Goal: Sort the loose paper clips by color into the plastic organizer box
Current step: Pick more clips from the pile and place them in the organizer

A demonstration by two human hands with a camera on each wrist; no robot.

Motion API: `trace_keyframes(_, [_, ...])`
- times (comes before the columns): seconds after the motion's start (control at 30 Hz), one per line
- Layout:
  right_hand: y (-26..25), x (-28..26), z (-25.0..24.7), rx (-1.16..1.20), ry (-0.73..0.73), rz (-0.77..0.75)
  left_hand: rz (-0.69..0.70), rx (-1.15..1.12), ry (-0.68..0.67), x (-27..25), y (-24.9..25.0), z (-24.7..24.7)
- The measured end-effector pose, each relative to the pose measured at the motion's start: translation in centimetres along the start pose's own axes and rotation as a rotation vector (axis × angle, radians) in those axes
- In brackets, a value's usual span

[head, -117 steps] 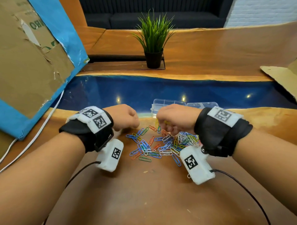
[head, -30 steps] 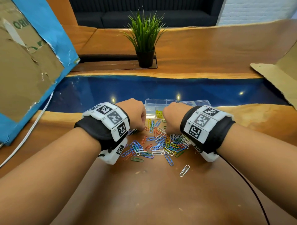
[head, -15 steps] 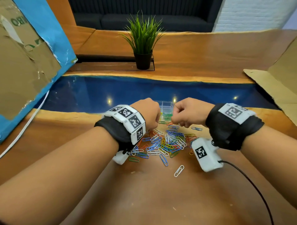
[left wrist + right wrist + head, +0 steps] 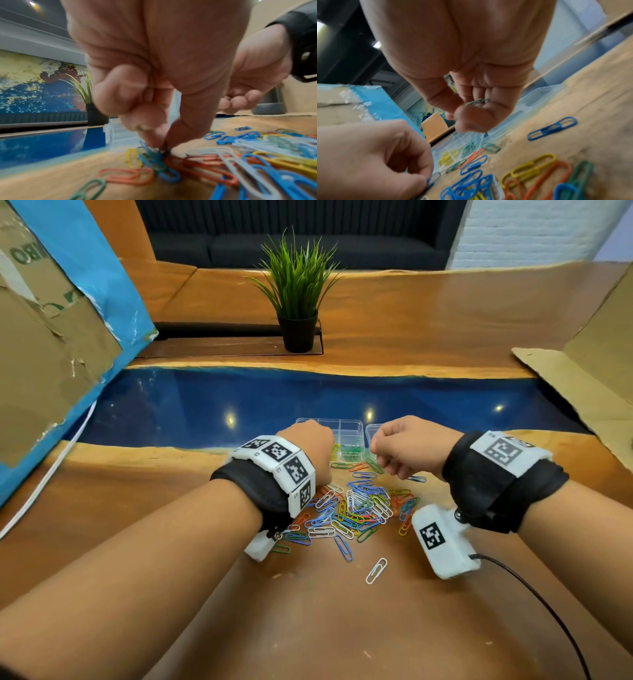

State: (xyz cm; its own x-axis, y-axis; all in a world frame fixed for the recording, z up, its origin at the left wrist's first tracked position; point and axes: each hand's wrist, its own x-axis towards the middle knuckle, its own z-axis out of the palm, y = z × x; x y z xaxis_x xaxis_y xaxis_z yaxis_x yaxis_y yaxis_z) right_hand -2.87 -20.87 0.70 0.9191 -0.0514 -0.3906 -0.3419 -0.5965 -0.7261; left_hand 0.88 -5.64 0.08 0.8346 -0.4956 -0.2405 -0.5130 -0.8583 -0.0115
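Observation:
A pile of coloured paper clips (image 4: 356, 508) lies on the wooden table between my hands. The clear organizer box (image 4: 349, 430) stands just beyond it, with yellow clips (image 4: 447, 157) and green clips (image 4: 469, 147) in separate compartments. My left hand (image 4: 310, 448) reaches down to the pile's far left edge, where thumb and forefinger pinch a blue clip (image 4: 434, 177). My right hand (image 4: 394, 451) hovers above the table close to the box. Its fingers are curled round a green clip (image 4: 477, 101).
One white clip (image 4: 376, 570) lies alone nearer to me than the pile. A potted plant (image 4: 297, 299) stands far back. Cardboard panels rise at the left (image 4: 51, 337) and right (image 4: 582, 364). A white cable (image 4: 51, 470) runs along the left.
Both hands have shifted toward the box. The right hand has lifted from the pile and turned its wrist outward, while the left hand has dropped to the clips beside the box.

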Motion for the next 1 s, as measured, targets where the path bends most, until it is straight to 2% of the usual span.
trace_keyframes(0.1, [-0.3,0.0,0.7,-0.468,0.11,-0.11,-0.008,-0.133,0.018,-0.4,-0.3,-0.3])
trace_keyframes(0.17, [-0.2,0.2,1.4,-0.675,0.147,-0.171,-0.028,-0.392,-0.013,-0.7,-0.9,-0.6])
trace_keyframes(0.23, [-0.1,0.5,1.9,-0.766,0.146,-0.17,-0.046,-0.706,-0.083,-1.1,-1.7,-0.8])
trace_keyframes(0.3, [-0.1,0.8,2.1,-0.817,0.141,-0.164,-0.031,-0.919,-0.114,-1.5,-2.4,-0.7])
trace_keyframes(0.47, [-0.7,0.7,1.9,-0.809,0.063,-0.161,-0.023,-1.166,-0.096,-2.0,-3.5,-0.1])
trace_keyframes(0.57, [-0.7,0.6,1.4,-0.644,0.013,-0.11,-0.031,-1.213,-0.131,-2.2,-3.3,0.1])
trace_keyframes(0.7, [-0.4,0.4,0.9,0.093,-0.146,-0.011,-0.076,-1.504,-0.16,-2.1,-2.7,0.0])
trace_keyframes(0.77, [0.1,0.2,0.5,0.322,-0.22,-0.004,-0.066,-1.6,-0.203,-1.9,-2.6,0.0])
trace_keyframes(0.87, [0.5,0.2,0.2,0.435,-0.287,0.034,-0.08,-1.63,-0.292,-2.0,-2.4,0.0])
trace_keyframes(1.0, [0.5,0.2,0.2,0.459,-0.266,0.086,-0.135,-1.623,-0.354,-2.0,-2.3,0.3])
